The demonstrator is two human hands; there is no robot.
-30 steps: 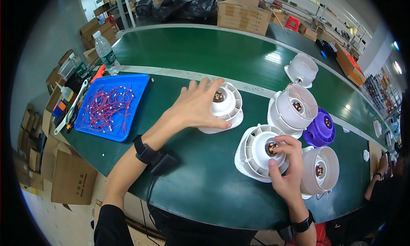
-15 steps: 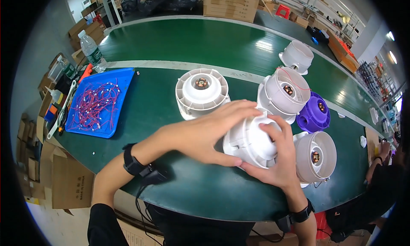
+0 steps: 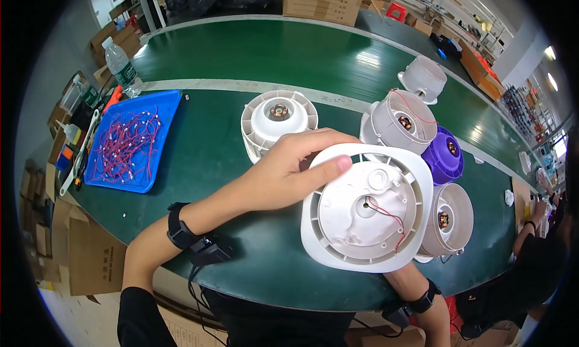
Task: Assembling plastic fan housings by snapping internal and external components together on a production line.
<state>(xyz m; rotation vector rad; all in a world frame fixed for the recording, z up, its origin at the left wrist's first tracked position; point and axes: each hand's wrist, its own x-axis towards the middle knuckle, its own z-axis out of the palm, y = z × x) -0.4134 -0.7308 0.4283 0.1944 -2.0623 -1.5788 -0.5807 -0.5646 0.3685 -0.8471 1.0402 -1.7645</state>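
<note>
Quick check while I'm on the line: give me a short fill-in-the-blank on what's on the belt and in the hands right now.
1. The left hand grips the rim of a white ____ housing lifted off the belt.
2. The tray holding red wires is ____ in colour.
3. Among the white housings stands one ____ housing.
4. A clear plastic ____ stands beyond the tray.

Missing words: fan; blue; purple; bottle
</note>
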